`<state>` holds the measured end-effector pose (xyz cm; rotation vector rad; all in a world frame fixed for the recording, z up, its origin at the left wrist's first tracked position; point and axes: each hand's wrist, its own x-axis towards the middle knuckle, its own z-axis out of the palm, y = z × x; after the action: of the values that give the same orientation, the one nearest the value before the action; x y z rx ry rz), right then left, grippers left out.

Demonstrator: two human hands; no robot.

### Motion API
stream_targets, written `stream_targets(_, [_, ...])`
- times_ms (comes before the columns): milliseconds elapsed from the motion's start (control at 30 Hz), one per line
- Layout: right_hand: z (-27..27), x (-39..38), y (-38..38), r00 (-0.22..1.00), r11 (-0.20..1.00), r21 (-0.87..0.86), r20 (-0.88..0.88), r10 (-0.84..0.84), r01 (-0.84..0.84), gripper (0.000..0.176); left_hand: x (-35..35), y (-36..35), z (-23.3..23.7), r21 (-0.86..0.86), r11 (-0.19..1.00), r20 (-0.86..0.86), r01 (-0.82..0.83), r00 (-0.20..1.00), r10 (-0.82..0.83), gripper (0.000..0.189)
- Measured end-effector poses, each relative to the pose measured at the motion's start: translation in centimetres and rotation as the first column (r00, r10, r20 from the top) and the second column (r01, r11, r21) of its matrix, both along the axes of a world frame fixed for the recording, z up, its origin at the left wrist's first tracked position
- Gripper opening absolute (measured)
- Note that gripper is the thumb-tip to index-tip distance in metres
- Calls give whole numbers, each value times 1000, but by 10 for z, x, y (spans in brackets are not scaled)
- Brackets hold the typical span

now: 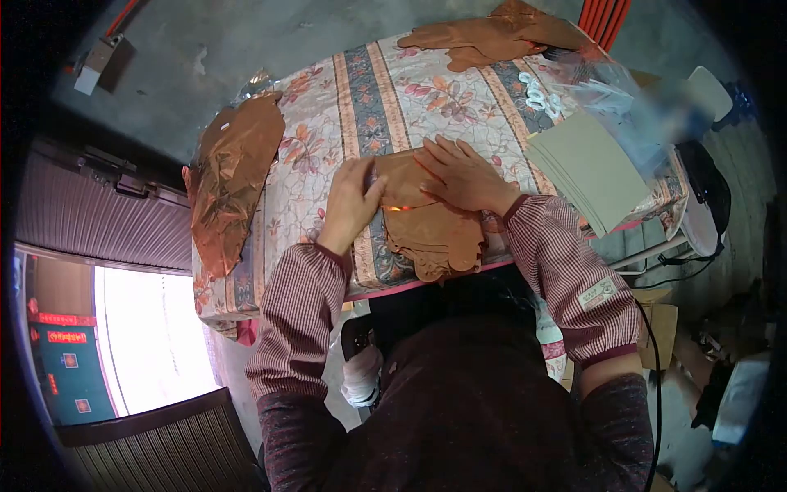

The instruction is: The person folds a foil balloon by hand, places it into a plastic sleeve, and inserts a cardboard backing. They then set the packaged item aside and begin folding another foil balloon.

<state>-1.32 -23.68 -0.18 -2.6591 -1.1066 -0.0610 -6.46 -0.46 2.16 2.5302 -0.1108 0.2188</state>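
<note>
A coppery brown stack of thin sheets (pixel 434 234) with a scalloped lower edge lies at the near edge of the cloth-covered table. Its upper part is a smooth flap, and a bright orange glint runs along the flap's lower edge. My left hand (pixel 354 201) rests at the stack's left side, thumb apart from the fingers and touching the flap's edge. On the flap's upper right, my right hand (pixel 466 176) lies flat with its fingers stretched out. Neither hand is closed round anything. What the sheets are made of cannot be told.
Shiny brown sheets (pixel 234 176) drape over the table's left edge, and more brown pieces (pixel 500 37) lie at the far edge. Grey-green cards (pixel 589 168) sit at the right, near white rings (pixel 537 94) and clear plastic bags (pixel 611 102). A flowered tablecloth (pixel 320 107) covers the table.
</note>
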Motion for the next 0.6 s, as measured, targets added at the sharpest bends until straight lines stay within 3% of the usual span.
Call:
stream_targets(67, [0, 0, 1, 1000, 1000, -6, 4, -2, 2, 61, 13, 2, -9, 161, 933, 286, 321, 890, -356, 51])
stream_targets(100, [0, 0, 1, 1000, 1000, -8, 9, -10, 11, 61, 12, 3, -13, 159, 934, 284, 321, 891, -355, 51])
stream_targets(167, [-2, -1, 1, 1000, 1000, -2, 19, -10, 10, 61, 10, 2, -20, 336, 871, -25, 359, 928, -373, 71])
stream_targets(267, [-5, -1, 0, 999, 1000, 5, 42, -5, 4, 61, 6, -2, -11, 382, 846, -162, 372, 928, -335, 80])
stream_targets(600, [-9, -1, -3, 985, 1000, 1, 170, 29, -29, 63, 3, -8, -3, 393, 847, -255, 357, 928, -272, 84])
